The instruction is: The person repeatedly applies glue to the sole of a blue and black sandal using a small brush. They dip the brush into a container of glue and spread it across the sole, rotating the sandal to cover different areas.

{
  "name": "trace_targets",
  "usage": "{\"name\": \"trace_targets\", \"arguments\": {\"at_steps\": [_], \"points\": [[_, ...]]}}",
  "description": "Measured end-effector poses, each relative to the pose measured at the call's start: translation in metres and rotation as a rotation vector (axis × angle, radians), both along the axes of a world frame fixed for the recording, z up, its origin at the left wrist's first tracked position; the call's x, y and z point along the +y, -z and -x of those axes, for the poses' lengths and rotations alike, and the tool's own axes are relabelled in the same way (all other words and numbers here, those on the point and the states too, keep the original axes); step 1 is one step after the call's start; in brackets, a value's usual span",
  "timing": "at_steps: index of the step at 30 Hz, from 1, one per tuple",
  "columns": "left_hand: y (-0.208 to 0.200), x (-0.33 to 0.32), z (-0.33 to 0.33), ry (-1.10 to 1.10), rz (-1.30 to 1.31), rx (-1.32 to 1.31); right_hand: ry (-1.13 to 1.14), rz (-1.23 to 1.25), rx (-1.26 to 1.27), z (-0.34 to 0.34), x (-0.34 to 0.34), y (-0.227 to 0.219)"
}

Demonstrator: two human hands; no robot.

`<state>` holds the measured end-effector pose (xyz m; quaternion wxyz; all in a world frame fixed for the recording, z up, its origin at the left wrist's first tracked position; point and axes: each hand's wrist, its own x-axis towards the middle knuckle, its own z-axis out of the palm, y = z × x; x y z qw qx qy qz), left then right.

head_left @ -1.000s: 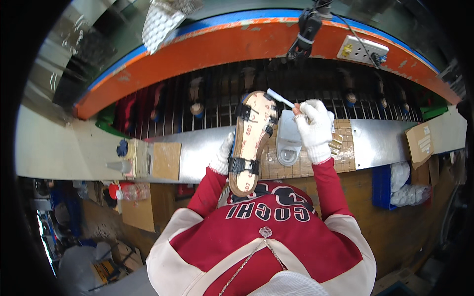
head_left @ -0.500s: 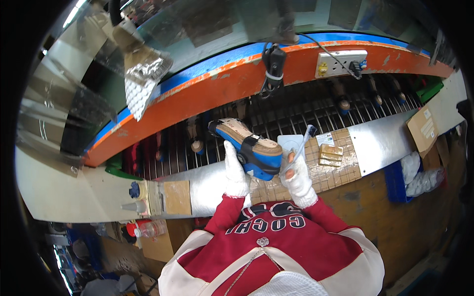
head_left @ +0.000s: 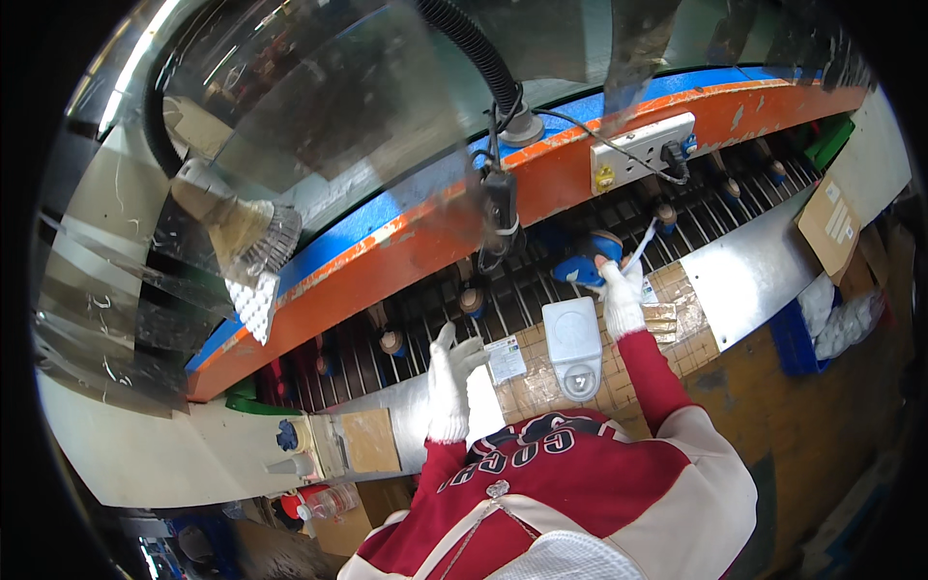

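My left hand [head_left: 450, 379], in a white glove, is raised over the metal edge with its fingers apart and nothing in it. My right hand [head_left: 622, 298], gloved with bare fingertips showing, grips one end of a blue shoe last [head_left: 581, 270] over the metal rods. The last's far part is in shadow under the orange beam. A thin white-handled tool [head_left: 640, 245], perhaps a brush, sticks up from the same hand. Between the hands, a white lidded container [head_left: 572, 333] rests on the taped cardboard [head_left: 530, 388].
Several shoe lasts [head_left: 471, 302] stand along the rod conveyor [head_left: 522, 300]. Above it runs an orange beam [head_left: 406, 237] with a socket strip [head_left: 638, 155] and hanging cables. Small yellowish blocks [head_left: 661, 322] lie by my right wrist. A blue crate [head_left: 797, 333] is at the right.
The blue last has gone from between both hands to the right and away, over the rods. My left hand has let go of it. The white container has come into full view.
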<state>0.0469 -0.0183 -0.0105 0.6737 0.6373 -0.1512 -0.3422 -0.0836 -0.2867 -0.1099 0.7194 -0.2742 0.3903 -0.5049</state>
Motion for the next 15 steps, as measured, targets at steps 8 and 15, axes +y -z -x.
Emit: {"name": "trace_targets", "arguments": {"at_steps": [8, 15], "points": [[0.018, 0.033, -0.010, -0.230, -0.112, 0.075, -0.196, 0.428, 0.835, -0.041, -0.064, 0.050], [0.025, 0.016, -0.015, -0.230, -0.128, 0.073, -0.367, 0.501, 1.597, -0.047, -0.096, 0.052]]}}
